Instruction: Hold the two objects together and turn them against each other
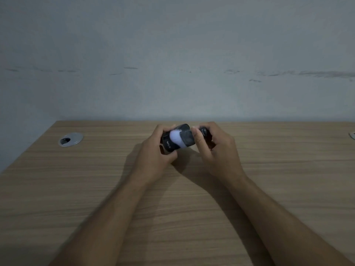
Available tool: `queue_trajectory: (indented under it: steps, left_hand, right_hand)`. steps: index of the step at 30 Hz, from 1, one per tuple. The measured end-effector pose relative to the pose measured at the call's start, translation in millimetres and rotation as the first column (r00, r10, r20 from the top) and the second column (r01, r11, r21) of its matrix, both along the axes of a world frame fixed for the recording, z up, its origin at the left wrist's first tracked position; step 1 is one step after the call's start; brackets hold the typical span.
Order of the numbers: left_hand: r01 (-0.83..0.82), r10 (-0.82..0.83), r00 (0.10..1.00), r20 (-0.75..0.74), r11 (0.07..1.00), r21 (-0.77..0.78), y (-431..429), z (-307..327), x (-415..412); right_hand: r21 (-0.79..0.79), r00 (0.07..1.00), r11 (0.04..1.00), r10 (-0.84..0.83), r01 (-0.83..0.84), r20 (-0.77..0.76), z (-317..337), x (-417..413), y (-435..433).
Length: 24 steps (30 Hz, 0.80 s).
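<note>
Both hands meet over the far middle of a wooden desk (96, 189). My left hand (153, 150) grips a small dark container (179, 139) with white lettering and a pale white patch on its side, tilted on its side. My right hand (215, 148) curls round its right end, thumb pressed against the grey part, fingers wrapped over a dark rounded piece (204, 130) that looks like a cap. Whether that piece is joined to the container is hidden by the fingers.
A round silver cable grommet (70, 139) is set into the desk at the far left. Another metal fitting (352, 135) shows at the right edge. A pale scuffed wall (172, 64) rises right behind the desk's far edge.
</note>
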<state>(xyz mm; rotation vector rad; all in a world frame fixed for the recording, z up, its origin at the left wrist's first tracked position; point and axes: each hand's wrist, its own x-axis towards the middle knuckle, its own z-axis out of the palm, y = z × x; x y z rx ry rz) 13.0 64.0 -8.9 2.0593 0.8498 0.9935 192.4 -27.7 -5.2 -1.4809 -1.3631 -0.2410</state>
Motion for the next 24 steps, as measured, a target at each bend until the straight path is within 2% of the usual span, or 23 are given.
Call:
queue_trajectory:
  steps: [3,9,12,16,19,21,24]
  left_hand:
    - [-0.022,0.022,1.000,-0.004,0.996,0.085,2.0,-1.3,0.6]
    - [0.000,0.006,1.000,-0.022,0.963,0.269,5.9,-5.4,5.4]
    - [-0.015,0.036,0.998,-0.057,0.941,0.337,7.5,-7.2,7.3]
    - [-0.028,0.075,0.992,-0.099,0.914,0.405,15.8,-10.3,5.1]
    - [-0.028,0.078,0.992,-0.098,0.901,0.434,15.8,-9.1,3.9]
    - [-0.028,0.057,0.997,-0.059,0.914,0.404,14.7,-9.0,3.9]
    - [-0.030,0.031,1.000,0.000,0.978,0.204,10.3,-8.6,2.8]
  right_hand:
    - [-0.001,0.999,0.999,-0.041,0.041,-0.014,-1.6,0.8,1.2]
    - [-0.001,0.966,0.976,-0.217,0.219,-0.141,-1.2,16.8,0.2]
    - [0.027,0.977,0.985,-0.167,0.172,-0.135,-0.4,13.6,-0.8]
    - [0.011,1.000,1.000,-0.012,0.013,-0.010,0.6,-1.0,-1.5]
    - [0.019,0.999,0.999,-0.045,0.046,-0.017,-1.5,-1.8,0.8]
    - [0.019,0.989,0.991,-0.133,0.135,-0.070,-3.0,4.8,1.8]
    - [-0.024,0.970,0.982,-0.188,0.186,-0.152,-4.2,16.5,0.7]
